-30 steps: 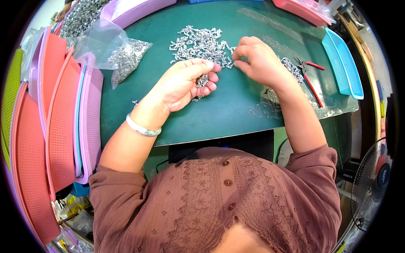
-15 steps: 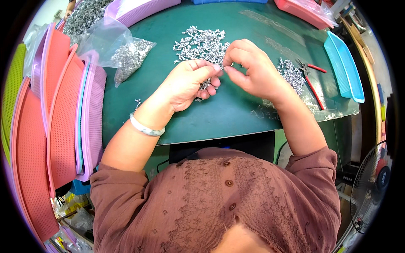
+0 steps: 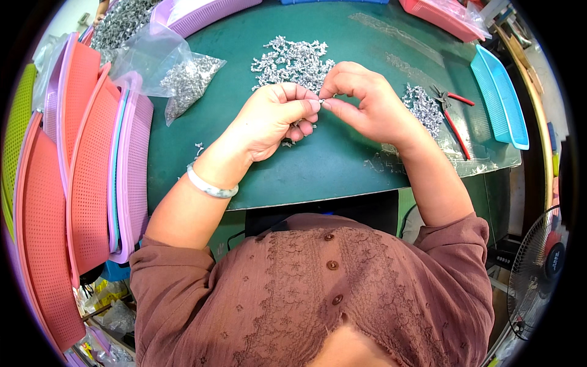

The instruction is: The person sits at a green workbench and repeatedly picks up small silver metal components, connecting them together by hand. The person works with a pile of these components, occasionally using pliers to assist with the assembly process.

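Both my hands meet over the green table, fingertips almost touching. Between thumb and forefinger my left hand pinches a small silvery metal piece. From the other side my right hand pinches at the same piece, and the fingertips hide most of it. Just beyond my hands lies a loose pile of small silvery metal pieces. Beside my right wrist is a smaller pile of the pieces. Red-handled pliers lie open to the right of that pile.
A clear plastic bag of metal pieces lies at the left. Nested pink and purple baskets stand along the left edge. A blue basket sits at the right, a pink basket far right. A fan stands lower right.
My right hand has lowered slightly and its fingers have come against the left fingertips, where the small metal piece now shows. My left hand has barely moved.
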The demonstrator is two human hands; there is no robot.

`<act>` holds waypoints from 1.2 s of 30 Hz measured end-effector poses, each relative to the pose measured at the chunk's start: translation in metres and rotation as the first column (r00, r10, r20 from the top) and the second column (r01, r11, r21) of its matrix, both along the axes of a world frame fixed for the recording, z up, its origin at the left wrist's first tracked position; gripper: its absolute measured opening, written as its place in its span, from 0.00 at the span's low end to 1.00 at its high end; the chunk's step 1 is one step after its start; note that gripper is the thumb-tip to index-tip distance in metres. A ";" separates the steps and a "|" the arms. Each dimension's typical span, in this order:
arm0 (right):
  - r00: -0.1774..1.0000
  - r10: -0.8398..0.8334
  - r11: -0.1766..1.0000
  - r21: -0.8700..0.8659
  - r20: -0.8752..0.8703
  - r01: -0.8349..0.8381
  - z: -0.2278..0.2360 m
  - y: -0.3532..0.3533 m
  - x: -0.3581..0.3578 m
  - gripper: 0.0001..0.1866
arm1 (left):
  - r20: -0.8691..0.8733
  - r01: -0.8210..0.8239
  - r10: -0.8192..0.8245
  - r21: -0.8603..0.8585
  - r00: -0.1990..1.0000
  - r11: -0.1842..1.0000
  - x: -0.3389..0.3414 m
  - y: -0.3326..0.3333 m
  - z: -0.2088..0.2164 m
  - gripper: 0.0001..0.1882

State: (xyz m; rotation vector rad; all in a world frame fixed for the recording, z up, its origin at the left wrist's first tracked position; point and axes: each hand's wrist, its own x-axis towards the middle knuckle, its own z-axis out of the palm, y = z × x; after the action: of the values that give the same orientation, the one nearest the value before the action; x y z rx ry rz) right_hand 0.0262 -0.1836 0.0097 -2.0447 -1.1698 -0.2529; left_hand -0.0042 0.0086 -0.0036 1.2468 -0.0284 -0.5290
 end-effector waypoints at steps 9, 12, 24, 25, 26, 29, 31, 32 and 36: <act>1.000 0.000 1.000 0.024 -0.011 0.000 0.000 -0.001 0.001 0.05 | -0.044 -0.015 0.012 -0.065 0.999 0.998 0.000 0.000 0.000 0.05; 1.000 -0.003 0.999 0.035 -0.013 0.004 0.000 -0.001 0.001 0.05 | -0.052 -0.020 0.018 -0.052 0.998 0.998 0.001 0.000 0.000 0.05; 0.966 -0.243 0.969 -0.077 -0.085 0.237 -0.005 -0.010 0.008 0.04 | -0.083 -0.024 0.018 -0.075 0.996 0.997 0.003 0.001 -0.002 0.05; 0.962 -0.267 0.958 -0.125 -0.061 0.258 -0.007 -0.012 0.010 0.04 | -0.084 -0.020 0.013 -0.085 0.996 0.996 0.004 0.001 -0.003 0.06; 0.956 -0.290 0.944 -0.173 -0.035 0.280 -0.008 -0.014 0.011 0.04 | -0.088 -0.027 0.018 -0.104 0.996 0.994 0.004 0.001 -0.002 0.06; 0.965 -0.261 0.931 -0.256 0.031 0.260 -0.009 -0.012 0.008 0.04 | -0.102 -0.044 0.029 -0.152 0.994 0.987 0.004 0.002 0.002 0.08; 0.965 -0.254 0.921 -0.290 0.061 0.261 -0.011 -0.010 0.006 0.04 | -0.115 -0.049 0.029 -0.175 0.993 0.983 0.004 0.001 0.003 0.08; 0.965 -0.250 0.915 -0.306 0.076 0.262 -0.012 -0.009 0.006 0.03 | -0.114 -0.047 0.026 -0.179 0.993 0.983 0.004 0.001 0.002 0.08; 0.966 -0.245 0.920 -0.294 0.081 0.258 -0.014 -0.006 0.006 0.03 | -0.089 -0.031 0.019 -0.139 0.996 0.990 0.005 0.002 0.000 0.07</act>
State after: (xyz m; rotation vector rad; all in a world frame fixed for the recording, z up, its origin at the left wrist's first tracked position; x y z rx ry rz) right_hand 0.0320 -0.1899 -0.0047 -2.4758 -1.0175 -0.2545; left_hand 0.0005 0.0108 -0.0039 1.0841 0.0236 -0.5500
